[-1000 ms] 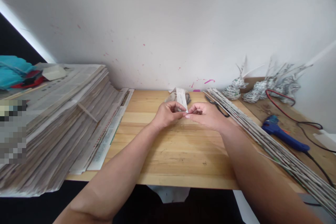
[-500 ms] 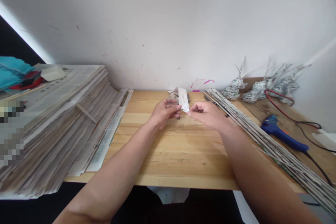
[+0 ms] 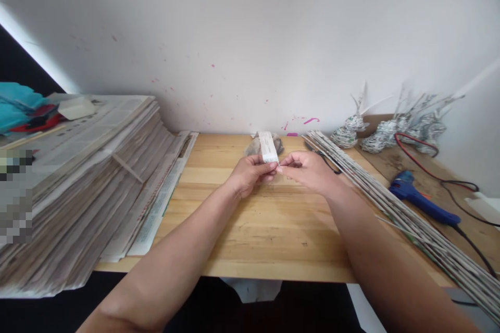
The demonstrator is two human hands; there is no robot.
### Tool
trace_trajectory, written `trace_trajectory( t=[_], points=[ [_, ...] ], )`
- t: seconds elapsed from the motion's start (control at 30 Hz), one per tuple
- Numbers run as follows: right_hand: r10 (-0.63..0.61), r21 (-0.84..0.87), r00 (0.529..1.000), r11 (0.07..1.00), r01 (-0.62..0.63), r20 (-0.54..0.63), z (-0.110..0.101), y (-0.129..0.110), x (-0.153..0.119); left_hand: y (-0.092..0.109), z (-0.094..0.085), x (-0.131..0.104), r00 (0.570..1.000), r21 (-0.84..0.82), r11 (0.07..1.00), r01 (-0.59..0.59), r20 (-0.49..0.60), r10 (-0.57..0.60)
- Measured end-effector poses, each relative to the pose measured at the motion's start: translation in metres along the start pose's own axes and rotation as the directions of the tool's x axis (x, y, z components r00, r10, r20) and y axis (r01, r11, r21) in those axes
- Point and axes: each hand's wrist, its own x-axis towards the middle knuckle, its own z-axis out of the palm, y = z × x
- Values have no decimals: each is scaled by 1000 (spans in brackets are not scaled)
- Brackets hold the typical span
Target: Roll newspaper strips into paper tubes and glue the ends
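A narrow strip of printed newspaper point(image 3: 267, 146) stands up from between my hands over the wooden table point(image 3: 269, 229). My left hand point(image 3: 252, 173) is closed, its thumb and fingers pinching the strip's lower end. Close on the right, my right hand point(image 3: 307, 169) pinches the bottom corner of the same strip between thumb and forefinger. The two sets of fingertips almost meet. Behind the strip lies a greyish bundle point(image 3: 253, 146), partly covered by it, so I cannot make out what it is.
At the left rises a tall stack of newspapers point(image 3: 105, 166). A long bundle of rolled paper sticks point(image 3: 375, 195) runs along the right. Beyond it lie a blue glue gun point(image 3: 425, 203) with its cable and several woven paper figures point(image 3: 346, 135) by the wall.
The strip has tilted and shifted slightly left. My left hand has come in closer under it, nearer my right fingertips, and its fingers are more curled.
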Motion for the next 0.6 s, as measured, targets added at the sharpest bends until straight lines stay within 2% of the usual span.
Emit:
trace_trajectory(
  t=[0.17, 0.43, 0.6],
  points=[
    [5, 19, 1000, 1000, -5, 14, -1, 0, 0, 0, 0, 0, 1000, -37, 999, 9, 13, -8],
    [59, 67, 998, 996, -61, 34, 1, -3, 0, 0, 2, -1, 1000, 13, 1000, -7, 7, 7],
    [52, 46, 997, 997, -55, 52, 1, 1, 0, 0, 3, -1, 1000, 23, 999, -30, -6, 30]
  ],
)
